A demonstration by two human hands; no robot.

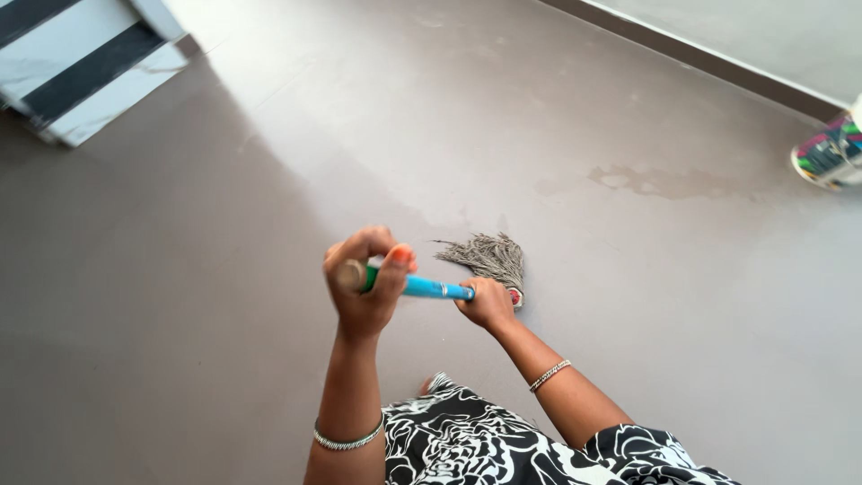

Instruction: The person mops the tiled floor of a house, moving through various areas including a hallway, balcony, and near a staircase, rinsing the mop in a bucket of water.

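I hold a mop with a blue handle (422, 287) and a grey string head (489, 256) that rests on the grey floor (224, 296). My left hand (366, 283) is wrapped around the handle's top end, near the camera. Lower down the handle, my right hand (489, 304) grips it just above the mop head. Both wrists carry thin metal bangles. The string head fans out to the upper left of my right hand.
A damp patch (664, 182) marks the floor at the right. White steps with black stripes (85, 63) stand at the top left. A wall base (700, 54) runs along the top right, with a colourful object (831, 153) at the right edge. My patterned dress (503, 445) shows below.
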